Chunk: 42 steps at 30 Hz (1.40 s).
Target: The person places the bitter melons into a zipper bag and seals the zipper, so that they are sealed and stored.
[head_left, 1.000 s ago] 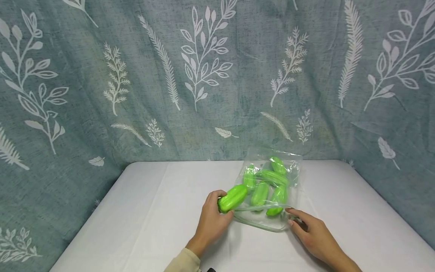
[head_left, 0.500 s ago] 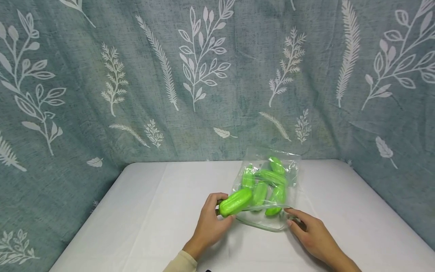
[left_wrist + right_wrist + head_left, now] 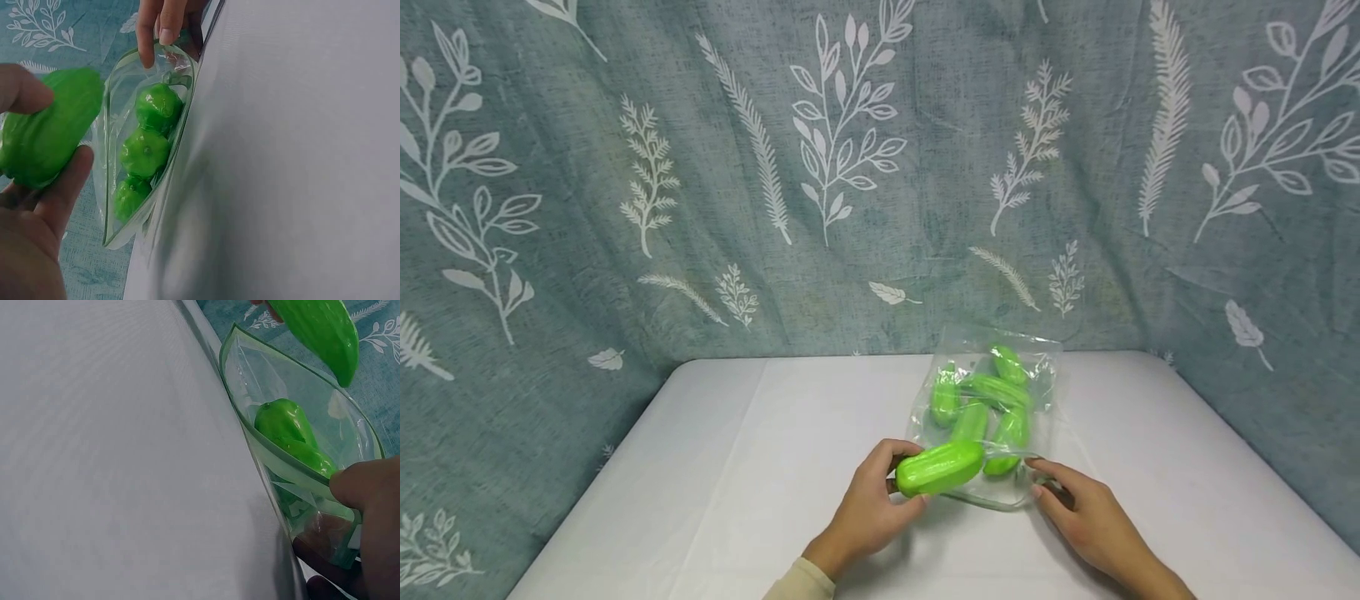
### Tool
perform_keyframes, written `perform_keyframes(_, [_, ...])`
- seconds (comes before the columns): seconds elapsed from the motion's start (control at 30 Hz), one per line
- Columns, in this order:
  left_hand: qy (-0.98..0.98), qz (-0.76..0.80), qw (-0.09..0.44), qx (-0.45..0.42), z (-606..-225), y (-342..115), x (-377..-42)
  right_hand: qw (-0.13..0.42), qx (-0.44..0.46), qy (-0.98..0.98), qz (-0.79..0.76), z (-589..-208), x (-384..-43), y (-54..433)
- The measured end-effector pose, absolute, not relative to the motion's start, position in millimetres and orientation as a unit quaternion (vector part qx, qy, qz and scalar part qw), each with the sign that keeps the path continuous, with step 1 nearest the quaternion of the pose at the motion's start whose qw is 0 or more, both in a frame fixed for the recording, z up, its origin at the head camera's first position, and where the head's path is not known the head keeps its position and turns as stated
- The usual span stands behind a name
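My left hand grips a bright green, ridged, cucumber-shaped vegetable between thumb and fingers. It is held above the mouth of a clear plastic zip bag. In the left wrist view, the vegetable is beside the bag's gaping opening, apart from it. At the bag's right corner, my right hand pinches the rim, with the thumb on the edge in the right wrist view. Several similar green vegetables lie inside the bag.
A white cloth covers the table, and the bag lies right of its middle. Behind stands a blue-green curtain with a white leaf print, which also hangs along both sides.
My left hand has moved right and slightly toward me, bringing the vegetable across the bag's mouth and turning it more level. My right hand keeps its grip on the rim.
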<state>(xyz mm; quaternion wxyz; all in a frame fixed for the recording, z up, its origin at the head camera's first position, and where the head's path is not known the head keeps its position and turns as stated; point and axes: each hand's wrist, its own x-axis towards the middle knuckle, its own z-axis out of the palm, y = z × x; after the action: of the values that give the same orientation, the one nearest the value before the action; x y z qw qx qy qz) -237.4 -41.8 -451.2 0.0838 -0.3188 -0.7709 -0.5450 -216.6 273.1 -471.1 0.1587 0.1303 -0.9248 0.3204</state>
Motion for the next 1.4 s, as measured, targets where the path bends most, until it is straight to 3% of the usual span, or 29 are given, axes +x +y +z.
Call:
perform_keyframes(0.7, [-0.806, -0.451, 0.072, -0.376, -454, -42, -235, 0.161, 0.134, -0.923, 0.322, -470, -216, 272])
perform_keyframes(1.4, [-0.888, -0.271, 0.146, -0.341, -452, -32, -227, 0.156, 0.135, -0.923, 0.324, -468, -216, 272])
